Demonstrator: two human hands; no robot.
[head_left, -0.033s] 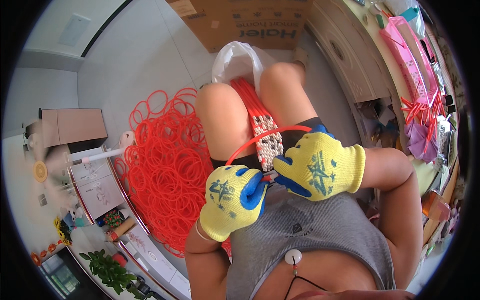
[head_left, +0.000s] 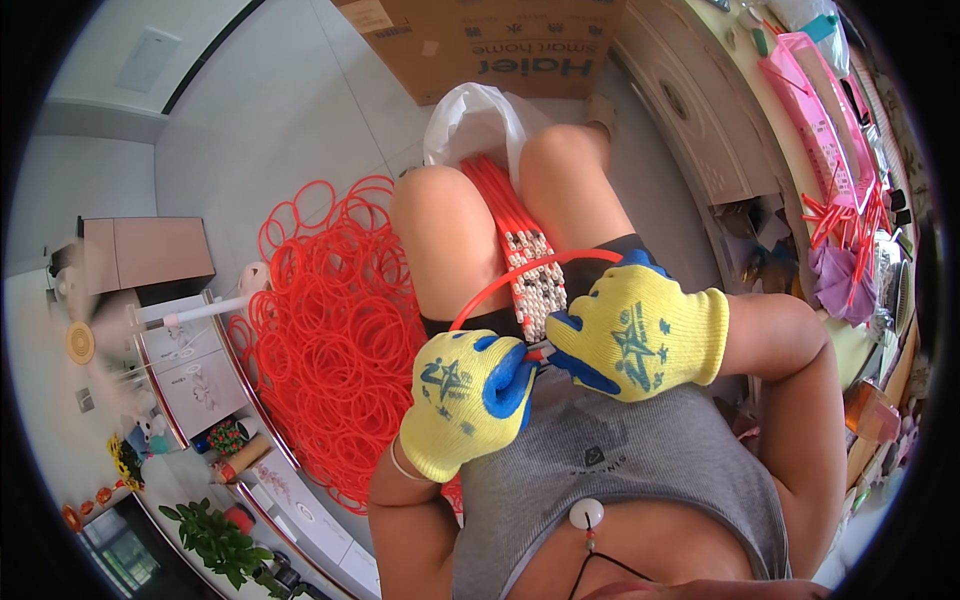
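Note:
Both hands wear yellow knit gloves with blue coated palms and fingertips. My left hand [head_left: 465, 400] is closed in a pinch on one end of a red tube [head_left: 500, 282]. The tube arches away from me over my lap and comes round to my right hand [head_left: 640, 335], whose fingers are closed on its other end. A short bit of red and a pale tip show between the hands; the exact join is hidden by the gloves. Under the arch, between my thighs, lies a bundle of red tubes [head_left: 490, 188] with white and dark fittings [head_left: 540, 290] at their near ends.
A large heap of red tube rings [head_left: 335, 350] covers the floor at my left. Beyond my knees are a white plastic bag [head_left: 470, 108] and a cardboard box [head_left: 500, 50]. A cluttered counter with a pink basket [head_left: 820, 125] runs along the right; a fan [head_left: 82, 342] stands left.

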